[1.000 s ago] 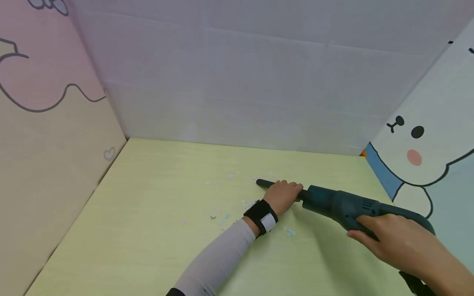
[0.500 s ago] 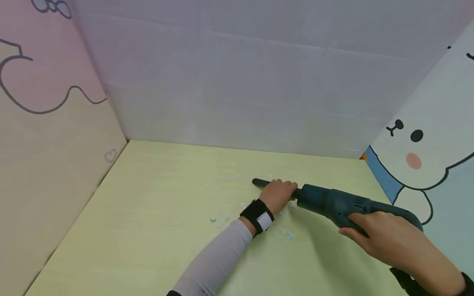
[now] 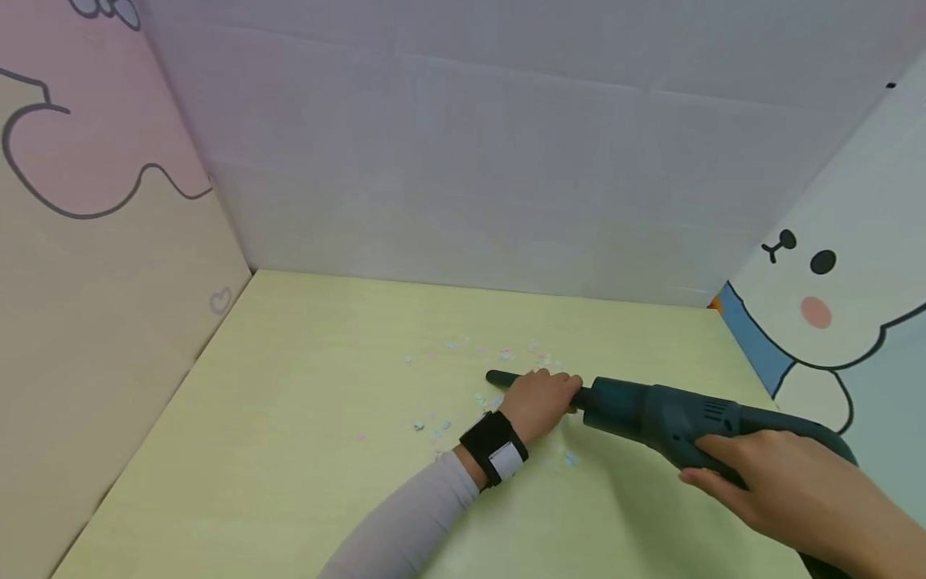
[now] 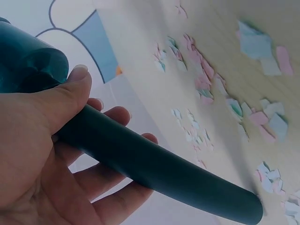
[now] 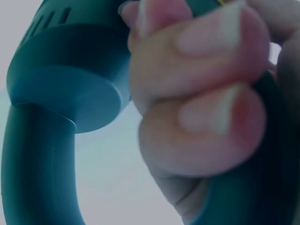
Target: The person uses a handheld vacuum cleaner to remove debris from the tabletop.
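A dark green handheld vacuum cleaner (image 3: 629, 408) reaches across the right half of the table in the head view. My right hand (image 3: 788, 482) grips its looped handle (image 3: 788, 420); the right wrist view has the fingers curled round it. Farther forward, my left hand (image 3: 538, 402) holds the narrow nozzle tube (image 4: 168, 171), with the thumb on one side and fingers on the other. The nozzle's rounded end points left, close to small pink, blue and white paper scraps (image 4: 255, 41). Whether the tip touches the table cannot be seen.
Paper scraps lie scattered over the middle of the pale yellow table (image 3: 304, 418). A plain whitish panel (image 3: 463, 177) stands along the back edge. Cartoon-printed panels rise at the left (image 3: 108, 322) and right (image 3: 868, 338).
The nozzle and my left hand have shifted slightly left and nearer to me. Scraps beyond the nozzle show more now. Both hands keep their hold.
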Motion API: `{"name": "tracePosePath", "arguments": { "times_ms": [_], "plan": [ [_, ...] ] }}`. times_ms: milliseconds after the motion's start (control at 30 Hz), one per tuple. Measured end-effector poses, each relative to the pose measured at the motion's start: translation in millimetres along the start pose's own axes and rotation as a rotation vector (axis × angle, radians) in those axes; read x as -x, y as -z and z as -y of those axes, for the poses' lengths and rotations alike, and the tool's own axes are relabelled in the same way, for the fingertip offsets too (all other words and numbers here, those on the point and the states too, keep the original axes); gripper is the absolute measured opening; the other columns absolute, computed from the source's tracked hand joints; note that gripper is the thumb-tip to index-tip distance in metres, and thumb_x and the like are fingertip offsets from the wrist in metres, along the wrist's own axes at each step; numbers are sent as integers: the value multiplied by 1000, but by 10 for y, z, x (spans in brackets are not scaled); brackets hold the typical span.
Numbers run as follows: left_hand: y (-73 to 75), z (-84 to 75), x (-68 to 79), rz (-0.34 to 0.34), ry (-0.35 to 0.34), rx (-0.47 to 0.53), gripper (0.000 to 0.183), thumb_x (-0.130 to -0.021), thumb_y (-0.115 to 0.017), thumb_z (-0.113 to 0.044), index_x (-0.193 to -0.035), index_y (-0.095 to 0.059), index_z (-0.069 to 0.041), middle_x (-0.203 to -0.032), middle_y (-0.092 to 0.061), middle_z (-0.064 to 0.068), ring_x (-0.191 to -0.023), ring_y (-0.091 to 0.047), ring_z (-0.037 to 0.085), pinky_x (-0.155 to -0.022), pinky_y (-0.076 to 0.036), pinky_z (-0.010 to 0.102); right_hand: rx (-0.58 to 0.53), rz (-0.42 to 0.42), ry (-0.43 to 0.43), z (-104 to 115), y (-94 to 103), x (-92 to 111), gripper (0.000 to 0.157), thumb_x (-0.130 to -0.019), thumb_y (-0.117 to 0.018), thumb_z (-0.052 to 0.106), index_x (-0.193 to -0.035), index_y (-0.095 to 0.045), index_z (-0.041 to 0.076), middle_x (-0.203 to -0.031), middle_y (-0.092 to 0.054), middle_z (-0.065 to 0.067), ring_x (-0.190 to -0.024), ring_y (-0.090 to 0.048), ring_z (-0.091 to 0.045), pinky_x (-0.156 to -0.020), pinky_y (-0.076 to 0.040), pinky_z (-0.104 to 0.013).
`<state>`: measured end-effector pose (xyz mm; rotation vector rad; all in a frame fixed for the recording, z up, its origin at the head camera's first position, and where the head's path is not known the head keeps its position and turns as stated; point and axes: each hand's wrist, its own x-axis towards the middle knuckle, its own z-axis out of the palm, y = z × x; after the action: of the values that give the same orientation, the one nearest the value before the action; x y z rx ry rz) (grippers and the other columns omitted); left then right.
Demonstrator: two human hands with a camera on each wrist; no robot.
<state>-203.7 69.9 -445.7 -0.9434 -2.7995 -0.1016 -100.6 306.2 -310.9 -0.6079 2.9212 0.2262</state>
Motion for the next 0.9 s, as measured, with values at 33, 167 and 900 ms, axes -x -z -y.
{"name": "tracePosePath", "arguments": {
  "times_ms": [33,167,900],
  "plan": [
    [10,-16,3,2,0,5,31,-96,-66,-43,-120,-66,-23,-104,-71,-10,-85,-68,13,-71,-55,24,0,6,-4,-9,0,15,33,-93,-64,58,-77,-56,31,-56,-37,13,-52,-37,-1,-56,-39,-31],
    [12,-69,0,-3,-3,-3,31,-96,-66,-44,-120,-66,-24,-103,-71,-10,-85,-68,13,-69,-55,24,-16,39,-31,-44,-23,47,31,-92,-65,58,-81,-62,30,-57,-42,14,-52,-41,-1,-54,-43,-32],
    [96,-396,77,-19,-87,-35,31,-97,-63,-48,-119,-66,-27,-101,-71,-14,-79,-66,8,-60,-52,19,83,115,-126,-59,9,358,33,-89,-71,53,-76,-59,26,-55,-32,7,-49,-34,-8,-56,-32,-32]
  ]
}}
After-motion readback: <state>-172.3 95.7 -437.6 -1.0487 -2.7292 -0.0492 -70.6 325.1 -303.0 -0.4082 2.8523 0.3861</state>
